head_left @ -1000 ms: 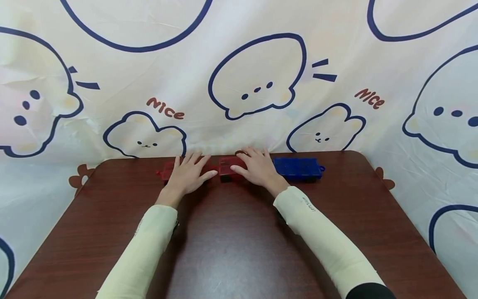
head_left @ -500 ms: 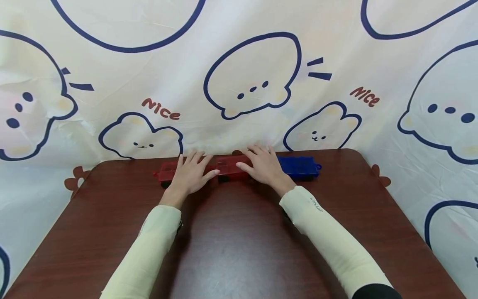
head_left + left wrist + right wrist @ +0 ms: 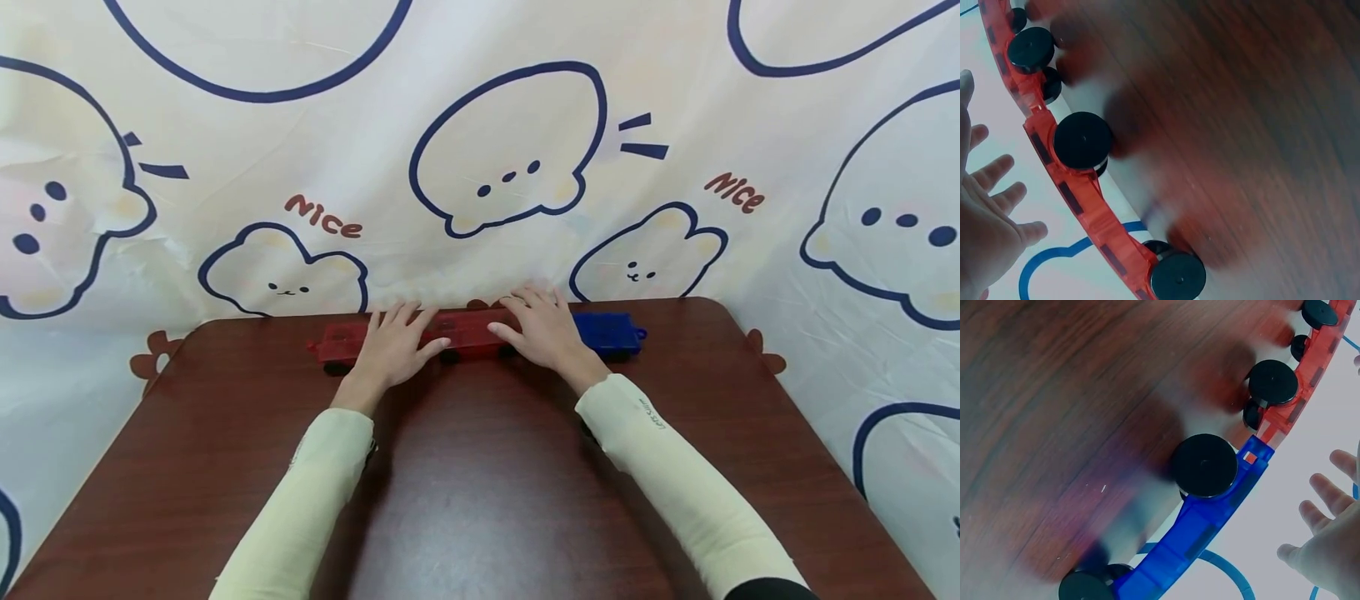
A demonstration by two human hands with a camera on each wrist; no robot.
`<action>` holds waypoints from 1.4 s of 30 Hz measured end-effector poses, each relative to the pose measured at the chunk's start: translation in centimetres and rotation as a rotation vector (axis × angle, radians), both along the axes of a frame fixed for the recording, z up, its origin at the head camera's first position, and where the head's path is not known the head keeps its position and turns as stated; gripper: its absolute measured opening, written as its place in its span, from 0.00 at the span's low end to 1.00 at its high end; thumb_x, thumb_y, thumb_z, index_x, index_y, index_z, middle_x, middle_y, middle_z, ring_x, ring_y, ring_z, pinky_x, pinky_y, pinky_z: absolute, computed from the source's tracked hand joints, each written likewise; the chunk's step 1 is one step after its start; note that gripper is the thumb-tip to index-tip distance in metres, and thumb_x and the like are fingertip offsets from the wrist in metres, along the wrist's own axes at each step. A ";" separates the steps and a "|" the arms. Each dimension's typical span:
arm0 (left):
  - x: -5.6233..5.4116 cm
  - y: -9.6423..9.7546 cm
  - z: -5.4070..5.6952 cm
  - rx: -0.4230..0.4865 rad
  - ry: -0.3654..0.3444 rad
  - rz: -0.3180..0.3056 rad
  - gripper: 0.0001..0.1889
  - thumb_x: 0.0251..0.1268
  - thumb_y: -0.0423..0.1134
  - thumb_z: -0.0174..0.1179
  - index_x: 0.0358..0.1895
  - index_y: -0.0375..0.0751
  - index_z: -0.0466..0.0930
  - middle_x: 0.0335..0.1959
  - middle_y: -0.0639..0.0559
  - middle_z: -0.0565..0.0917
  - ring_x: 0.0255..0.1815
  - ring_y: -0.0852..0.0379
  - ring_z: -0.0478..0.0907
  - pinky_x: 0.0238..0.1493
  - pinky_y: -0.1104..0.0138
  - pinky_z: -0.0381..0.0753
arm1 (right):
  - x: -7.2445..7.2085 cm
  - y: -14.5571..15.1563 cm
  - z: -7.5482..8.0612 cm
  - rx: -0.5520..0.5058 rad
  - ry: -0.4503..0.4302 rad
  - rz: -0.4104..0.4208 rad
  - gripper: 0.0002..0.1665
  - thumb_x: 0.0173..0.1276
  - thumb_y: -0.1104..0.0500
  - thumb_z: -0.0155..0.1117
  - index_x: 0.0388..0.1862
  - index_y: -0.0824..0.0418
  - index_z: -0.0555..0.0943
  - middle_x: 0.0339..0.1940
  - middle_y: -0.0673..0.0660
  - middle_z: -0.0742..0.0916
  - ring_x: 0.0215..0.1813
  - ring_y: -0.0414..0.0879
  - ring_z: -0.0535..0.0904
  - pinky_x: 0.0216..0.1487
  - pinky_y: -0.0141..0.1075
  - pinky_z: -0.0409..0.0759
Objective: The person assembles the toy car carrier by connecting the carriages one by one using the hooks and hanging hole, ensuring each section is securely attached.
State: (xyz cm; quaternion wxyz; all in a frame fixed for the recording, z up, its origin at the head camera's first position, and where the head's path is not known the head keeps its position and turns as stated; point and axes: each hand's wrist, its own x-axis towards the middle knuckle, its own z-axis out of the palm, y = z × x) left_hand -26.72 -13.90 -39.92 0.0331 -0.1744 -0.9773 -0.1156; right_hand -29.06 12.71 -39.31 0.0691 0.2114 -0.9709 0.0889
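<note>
A row of toy train cars stands along the table's far edge, linked end to end: a red car (image 3: 343, 340) at the left, another red car (image 3: 471, 332) in the middle and a blue car (image 3: 609, 333) at the right. All have black wheels. Over the joint of the two red cars is my left hand (image 3: 393, 346), fingers spread and holding nothing; in the left wrist view a gap separates it from the cars. My right hand (image 3: 547, 333) spreads over the joint of the middle red car and the blue one, likewise apart from them in the right wrist view.
The brown wooden table (image 3: 472, 467) reaches forward to a white printed curtain (image 3: 480, 267) right behind the cars. More of the curtain hangs at both sides.
Both hands have slid slightly to the right above the cars, staying spread. More of the red cars shows, and less of the blue one. The cars appear still; the head view has shifted a little.
</note>
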 end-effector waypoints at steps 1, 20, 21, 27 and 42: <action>0.0 0.0 0.0 0.007 -0.002 -0.001 0.37 0.74 0.64 0.51 0.79 0.49 0.62 0.77 0.39 0.62 0.79 0.36 0.51 0.74 0.34 0.40 | 0.1 0.1 0.0 -0.001 0.001 0.003 0.40 0.75 0.29 0.47 0.75 0.51 0.71 0.76 0.57 0.72 0.79 0.57 0.58 0.76 0.64 0.45; -0.3 1.5 -0.4 -0.015 -0.008 -0.032 0.36 0.76 0.62 0.50 0.80 0.50 0.61 0.77 0.42 0.61 0.81 0.37 0.45 0.77 0.39 0.39 | 0.3 2.6 -1.1 -0.024 0.004 -0.010 0.39 0.76 0.31 0.49 0.76 0.52 0.71 0.75 0.58 0.71 0.77 0.57 0.61 0.75 0.66 0.48; -0.3 1.6 -0.4 -0.022 -0.009 -0.031 0.36 0.76 0.63 0.50 0.79 0.50 0.61 0.77 0.42 0.61 0.81 0.37 0.45 0.77 0.39 0.40 | 0.3 2.8 -1.2 -0.028 0.001 -0.012 0.39 0.76 0.31 0.49 0.75 0.52 0.71 0.75 0.58 0.71 0.77 0.57 0.61 0.75 0.66 0.49; -0.3 1.9 -0.5 -0.037 -0.009 -0.035 0.35 0.76 0.62 0.50 0.79 0.50 0.63 0.77 0.41 0.62 0.81 0.37 0.47 0.77 0.40 0.43 | 0.2 3.4 -1.6 -0.035 -0.006 -0.024 0.40 0.76 0.31 0.50 0.75 0.54 0.72 0.75 0.59 0.72 0.77 0.58 0.61 0.75 0.65 0.49; -0.7 2.8 -1.1 -0.013 -0.020 -0.023 0.35 0.76 0.62 0.50 0.78 0.49 0.64 0.77 0.42 0.62 0.80 0.39 0.50 0.77 0.40 0.42 | 0.3 5.1 -2.1 -0.037 -0.059 -0.040 0.42 0.75 0.29 0.48 0.76 0.53 0.71 0.76 0.57 0.71 0.78 0.57 0.60 0.76 0.64 0.47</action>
